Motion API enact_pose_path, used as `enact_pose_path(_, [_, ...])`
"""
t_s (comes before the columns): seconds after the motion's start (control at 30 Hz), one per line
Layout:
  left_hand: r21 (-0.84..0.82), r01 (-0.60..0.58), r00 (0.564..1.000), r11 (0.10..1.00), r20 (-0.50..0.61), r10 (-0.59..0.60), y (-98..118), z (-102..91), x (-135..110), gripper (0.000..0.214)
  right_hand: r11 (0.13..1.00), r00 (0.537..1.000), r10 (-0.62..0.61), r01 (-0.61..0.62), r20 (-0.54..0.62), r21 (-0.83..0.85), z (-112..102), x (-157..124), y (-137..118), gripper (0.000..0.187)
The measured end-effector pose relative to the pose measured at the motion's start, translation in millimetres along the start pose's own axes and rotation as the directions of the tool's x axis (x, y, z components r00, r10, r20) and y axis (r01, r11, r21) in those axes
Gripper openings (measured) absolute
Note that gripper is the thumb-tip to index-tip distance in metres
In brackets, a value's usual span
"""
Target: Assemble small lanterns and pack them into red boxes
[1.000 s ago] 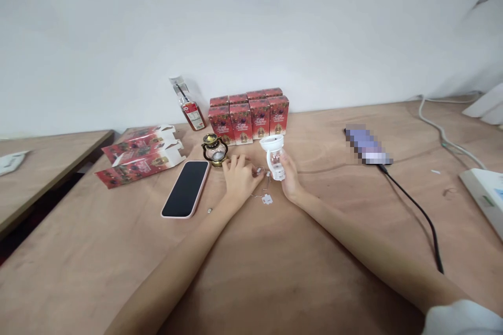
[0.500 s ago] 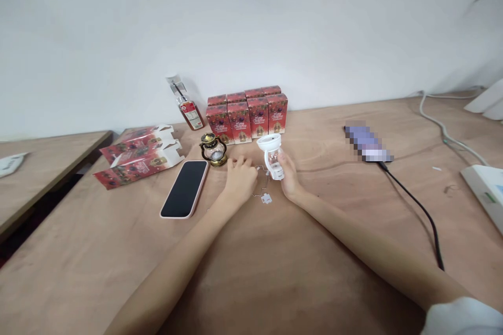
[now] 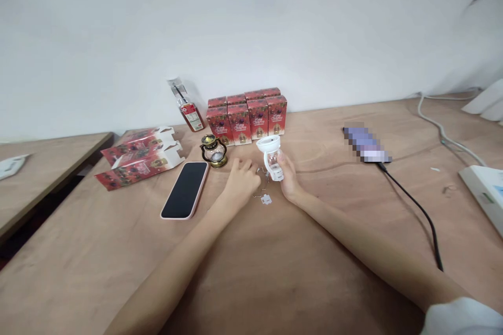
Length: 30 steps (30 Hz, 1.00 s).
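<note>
Probably light, stiff and brittle, the white lantern frame (image 3: 271, 158) is grasped in the right hand (image 3: 290, 178) before the red boxes (image 3: 248, 119), best held by its side, though whether the left hand (image 3: 243, 180), fingers curled, pinches anything I cannot tell.

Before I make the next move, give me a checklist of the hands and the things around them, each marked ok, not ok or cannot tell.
1. Right hand has hold of the white lantern frame: ok, gripped at its side, wide rim uppermost.
2. Left hand grip: cannot tell; the curled fingers hide anything beneath them.
3. Small white piece uncovered: ok, lying on the tabletop between the hands, nearer the wearer.
4. Gold-and-black lantern upright: ok, standing beyond the left hand.
5. Pink-cased smartphone apart from the left forearm: ok.
6. Red cartons at the left closed: not ok; white flaps stick out open.
</note>
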<state>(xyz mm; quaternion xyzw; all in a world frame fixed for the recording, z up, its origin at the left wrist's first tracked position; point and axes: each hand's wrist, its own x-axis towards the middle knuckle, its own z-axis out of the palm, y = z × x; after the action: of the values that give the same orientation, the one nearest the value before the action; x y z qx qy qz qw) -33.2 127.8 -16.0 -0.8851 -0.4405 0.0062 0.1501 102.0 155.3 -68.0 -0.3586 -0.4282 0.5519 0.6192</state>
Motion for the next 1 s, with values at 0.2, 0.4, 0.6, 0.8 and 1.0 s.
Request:
enact_pose_path(0.2, [-0.018,0.000,0.999,1.000,0.045,0.001,-7.9,-3.4,-1.1,0.017,1.000,1.000,-0.007,0.007,-0.001,0.015,-0.5,0.0,0.6,0.044])
enact_pose_path(0.4, [-0.115,-0.060,0.998,0.992,0.012,0.062,-26.4,-6.3,-4.4,0.021,1.000,1.000,0.000,0.000,0.005,0.028,-0.2,-1.3,-0.1,0.044])
enact_pose_path(0.6, [-0.093,-0.147,0.988,0.985,0.038,0.151,-26.6,-5.7,-3.6,0.015,0.999,1.000,-0.006,0.006,0.008,0.045,-1.0,-0.4,1.2,0.043])
enact_pose_path(0.8, [-0.066,-0.170,0.985,0.983,0.006,0.171,-27.0,1.0,-1.9,0.012,0.999,1.000,0.001,-0.001,0.007,0.036,-1.0,0.4,2.4,0.044])
enact_pose_path(1.0, [-0.104,-0.151,0.988,0.983,0.022,0.154,-28.2,2.1,2.9,0.011,0.999,1.000,-0.017,0.017,0.003,0.042,-1.2,0.2,2.2,0.043])
